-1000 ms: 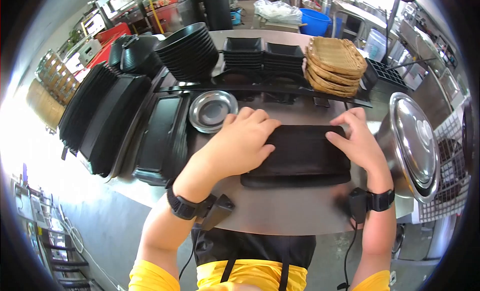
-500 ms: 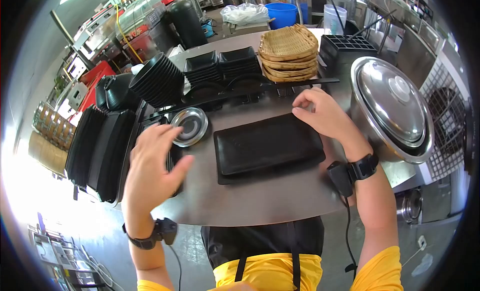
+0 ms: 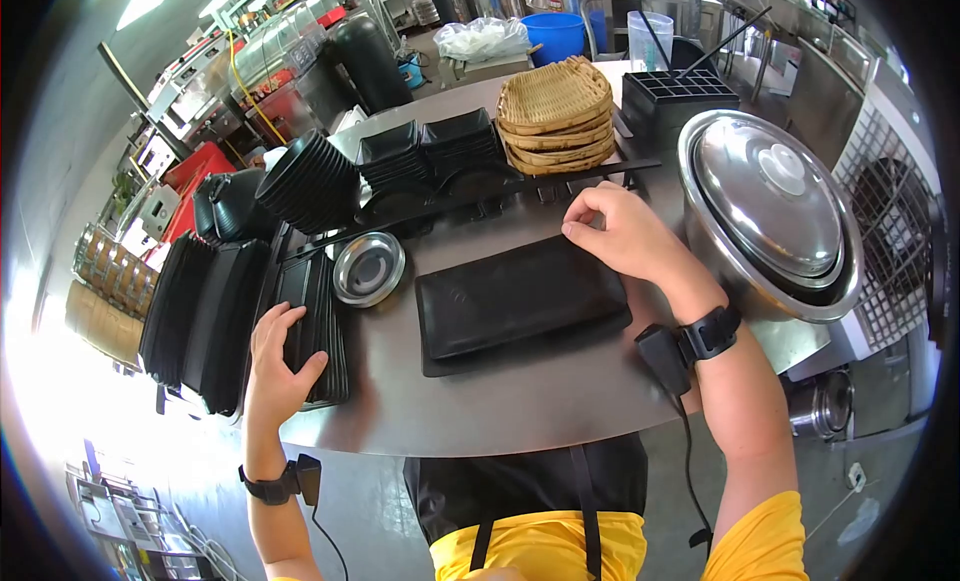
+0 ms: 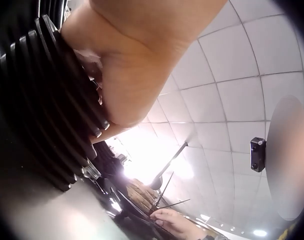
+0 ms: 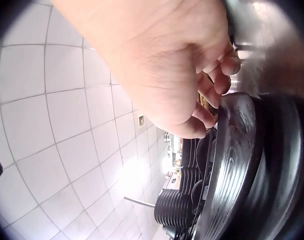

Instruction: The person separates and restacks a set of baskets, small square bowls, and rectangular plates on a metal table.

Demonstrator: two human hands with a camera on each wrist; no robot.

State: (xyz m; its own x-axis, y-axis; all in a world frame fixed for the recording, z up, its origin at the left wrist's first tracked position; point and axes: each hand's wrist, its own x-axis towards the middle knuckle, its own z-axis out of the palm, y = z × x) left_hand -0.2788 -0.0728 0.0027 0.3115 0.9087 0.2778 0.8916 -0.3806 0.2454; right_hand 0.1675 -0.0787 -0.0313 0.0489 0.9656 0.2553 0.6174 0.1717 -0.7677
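Observation:
A small pile of black rectangular plates (image 3: 520, 296) lies on the steel table in front of me. At its far right corner is my right hand (image 3: 625, 231), fingers loosely bent and holding nothing; the right wrist view shows the thumb close beside the upper plate's edge (image 5: 234, 160). To the left, my left hand (image 3: 275, 366) rests over a taller stack of long black trays (image 3: 325, 326), thumb and forefinger spread across the top. From the left wrist view, the stacked tray edges (image 4: 42, 95) show below the hand, which hides its own fingertips.
A small round metal dish (image 3: 369, 269) sits between the two stacks. Behind stand black bowls (image 3: 310, 186), square black dishes (image 3: 390, 151) and woven baskets (image 3: 555, 111). A lidded steel pot (image 3: 770, 211) is at the right, upright black trays (image 3: 205, 321) at far left.
My left hand has left the plates in front of me and moved left onto the tray stack. The right hand stays by the far right corner, its fingers more curled. The view has turned.

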